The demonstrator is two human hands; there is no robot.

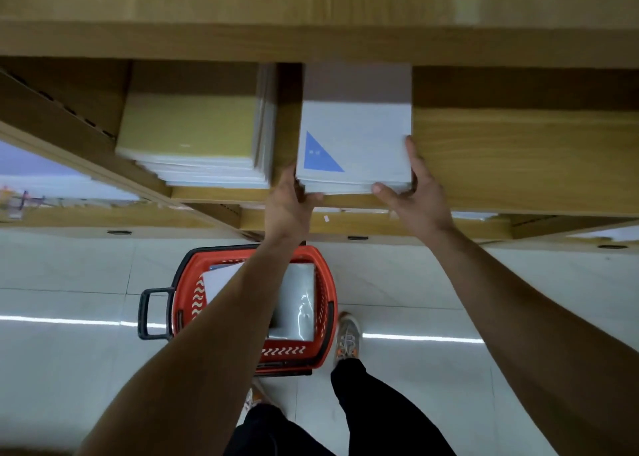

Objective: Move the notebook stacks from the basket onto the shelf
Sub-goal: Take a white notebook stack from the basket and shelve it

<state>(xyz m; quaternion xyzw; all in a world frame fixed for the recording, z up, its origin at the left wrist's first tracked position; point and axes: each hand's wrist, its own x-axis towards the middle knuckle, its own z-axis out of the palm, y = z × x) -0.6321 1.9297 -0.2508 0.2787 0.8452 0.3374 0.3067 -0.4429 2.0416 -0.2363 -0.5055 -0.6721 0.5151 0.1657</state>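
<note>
The left hand (288, 201) and right hand (416, 192) grip the front corners of a white, blue-triangle notebook stack (356, 137), thumbs curled on its near edge. Under the arms, a red basket (283, 350) on the floor holds more wrapped notebooks (299, 300). The gripped stack lies on the wooden shelf (518, 158), close beside a yellow-covered stack (190, 127) at its left.

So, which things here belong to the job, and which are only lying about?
Job: blue-triangle notebook stack, gripped by left hand and right hand; wooden shelf; red basket; wrapped notebooks inside it.
Lying about: yellow-covered stack on the shelf; grey shoe.
</note>
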